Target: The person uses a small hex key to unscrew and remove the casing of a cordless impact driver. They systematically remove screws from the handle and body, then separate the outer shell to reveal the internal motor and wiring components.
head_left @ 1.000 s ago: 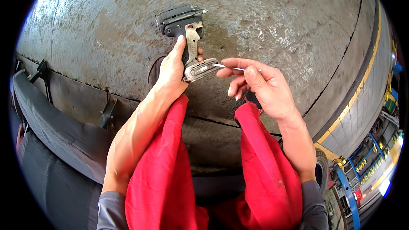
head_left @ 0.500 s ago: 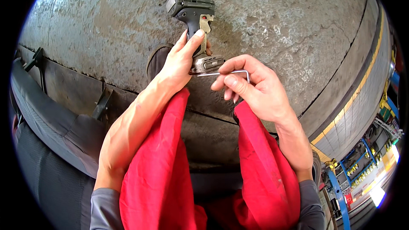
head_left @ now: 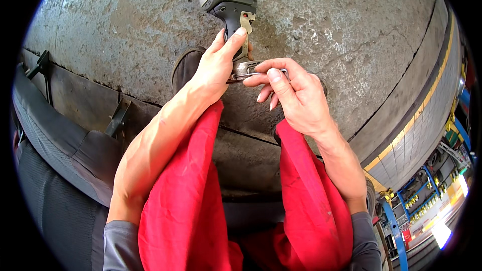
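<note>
My left hand [head_left: 213, 73] is wrapped round the grip of a worn black-and-grey pistol-grip power tool [head_left: 230, 1], whose bulky head points away from me. The thumb lies along the side of the handle, below the pale trigger. In the fingertips of my right hand [head_left: 301, 98] is a thin L-shaped hex key [head_left: 286, 73]. Its long arm reaches left to the base of the power tool; whether the tip touches or enters anything there I cannot tell. My lower right fingers are loosely curled beneath the key.
Under the hands is a rough, stained concrete floor [head_left: 351, 35]. A dark shoe [head_left: 184, 73] is beside my left wrist, between my red trouser legs [head_left: 181, 185] and the floor. Padded dark seat [head_left: 65, 140] at left; yellow-edged curved panel [head_left: 416, 130] and blue shelving [head_left: 427, 195] at right.
Both hands have moved slightly away from me with the power tool and the hex key. The right hand has come closer to the tool's base, bringing the key against or alongside it.
</note>
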`<state>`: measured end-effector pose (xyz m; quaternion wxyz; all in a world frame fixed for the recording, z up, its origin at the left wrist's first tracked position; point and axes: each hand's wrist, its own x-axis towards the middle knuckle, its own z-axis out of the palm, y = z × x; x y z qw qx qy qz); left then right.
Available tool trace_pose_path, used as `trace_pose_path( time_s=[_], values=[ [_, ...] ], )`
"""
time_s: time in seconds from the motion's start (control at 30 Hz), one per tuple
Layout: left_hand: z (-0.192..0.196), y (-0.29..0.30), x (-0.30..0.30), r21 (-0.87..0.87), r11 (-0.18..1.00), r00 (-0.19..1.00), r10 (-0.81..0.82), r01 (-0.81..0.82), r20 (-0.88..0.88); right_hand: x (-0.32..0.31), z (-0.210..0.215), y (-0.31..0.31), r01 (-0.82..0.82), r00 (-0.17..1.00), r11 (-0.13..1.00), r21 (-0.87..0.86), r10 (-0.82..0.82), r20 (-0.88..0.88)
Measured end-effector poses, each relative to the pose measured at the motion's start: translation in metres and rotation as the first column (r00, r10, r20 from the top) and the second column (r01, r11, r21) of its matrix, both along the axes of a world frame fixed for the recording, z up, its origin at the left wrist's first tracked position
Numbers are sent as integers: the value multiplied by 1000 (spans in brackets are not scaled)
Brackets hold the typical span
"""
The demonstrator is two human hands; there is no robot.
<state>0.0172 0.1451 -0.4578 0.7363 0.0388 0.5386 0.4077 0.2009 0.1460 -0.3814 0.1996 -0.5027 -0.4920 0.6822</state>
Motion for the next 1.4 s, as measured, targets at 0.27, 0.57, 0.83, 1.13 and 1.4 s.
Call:
trace_pose_path(
  time_s=[0.27, 0.57, 0.83, 1.13, 1.4],
  values=[
    [2, 1, 2, -12, 1000, 1000, -5, 4, -30, -9, 5, -5, 50, 997, 999, 20, -51, 57],
    [-2, -1, 0, -2, 1000, 1000, 5, -5, -14, -15, 3, -3, 32, 997, 997, 67, -37, 75],
    [-1, -1, 3, 3, 1000, 999, 13, -13, -45, -11, 6, 0, 52, 999, 995, -80, -51, 13],
    [8, 2, 1, -47, 998, 999, 39, -39, -5, -7, 10, -3, 10, 994, 1000, 18, -8, -111],
    [10, 4, 1, -59, 998, 999, 36, -38, -29, -1, -7, 0, 21, 923, 987, -158, -81, -377]
  ],
)
